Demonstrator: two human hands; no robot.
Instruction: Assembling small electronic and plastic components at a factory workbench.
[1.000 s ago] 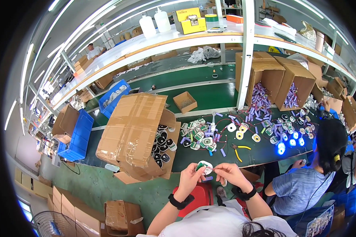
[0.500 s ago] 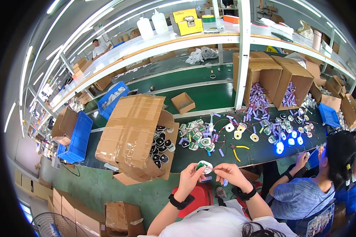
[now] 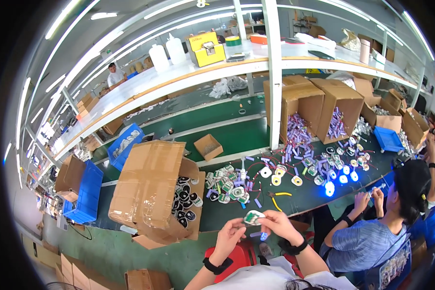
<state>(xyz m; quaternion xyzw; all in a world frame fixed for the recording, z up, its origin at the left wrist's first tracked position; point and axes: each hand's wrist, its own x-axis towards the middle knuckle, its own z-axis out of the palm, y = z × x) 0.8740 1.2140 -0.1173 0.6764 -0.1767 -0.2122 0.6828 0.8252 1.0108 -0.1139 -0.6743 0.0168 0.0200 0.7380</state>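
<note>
Above the near edge of the bench, my right hand [image 3: 281,227] pinches a small rounded white part with a green circuit board [image 3: 253,217] at its right side. My left hand [image 3: 231,237] is just left of that part, thumb and forefinger apart, with nothing seen between them; whether a fingertip touches the part's edge is hard to tell. Below the part are a purple cylindrical battery cell [image 3: 254,235] and a small blue piece [image 3: 264,236], close under my right fingers. Beyond my hands lie yellow-handled pliers [image 3: 276,200] and a heap of similar green-and-white parts [image 3: 234,188].
A large cardboard box [image 3: 147,186] with black rounded parts stands at left, beside blue crates [image 3: 89,191]. Boxes of purple cells [image 3: 299,130] stand at back right. Lit blue lamps [image 3: 329,188] lie near a co-worker [image 3: 367,237] seated at right. A red stool [image 3: 234,258] is below me.
The part has passed from my left fingers to my right, and its board side now shows more. My left fingers have come off it and spread. The view has turned slightly.
</note>
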